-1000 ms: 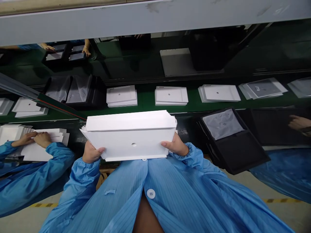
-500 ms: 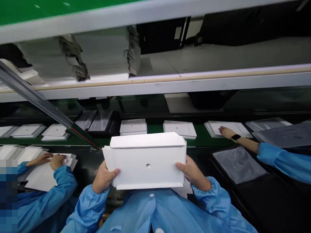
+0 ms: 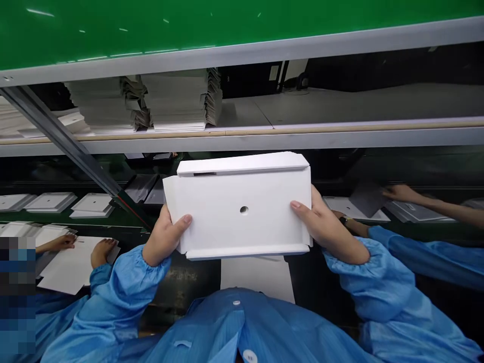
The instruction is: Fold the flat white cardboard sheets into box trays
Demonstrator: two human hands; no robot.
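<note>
Between my two hands I hold a white cardboard tray (image 3: pixel 215 212) with folded edges and a small round hole in its middle. My left hand (image 3: pixel 165 236) grips its left end, thumb on the face and fingers hidden behind. On the opposite end my right hand (image 3: pixel 317 222) is closed in the same way, thumb on the face. Below the tray, a flat white sheet (image 3: pixel 257 277) lies on the dark bench in front of my body. Whether one or more pieces are in my hands, I cannot tell.
Tall stacks of white cardboard (image 3: pixel 177 101) stand on the upper shelf (image 3: pixel 257 108). A slanted metal post (image 3: pixel 75 141) rises at the left. White trays (image 3: pixel 51 200) sit on the green conveyor. Co-workers' hands work at left (image 3: pixel 102 251) and right (image 3: pixel 401 194), the right one on a grey sheet.
My hands have raised the tray forward, away from my body. My view has tilted up to the shelf. A white sheet now shows below, and the right co-worker's arms have reached over the conveyor.
</note>
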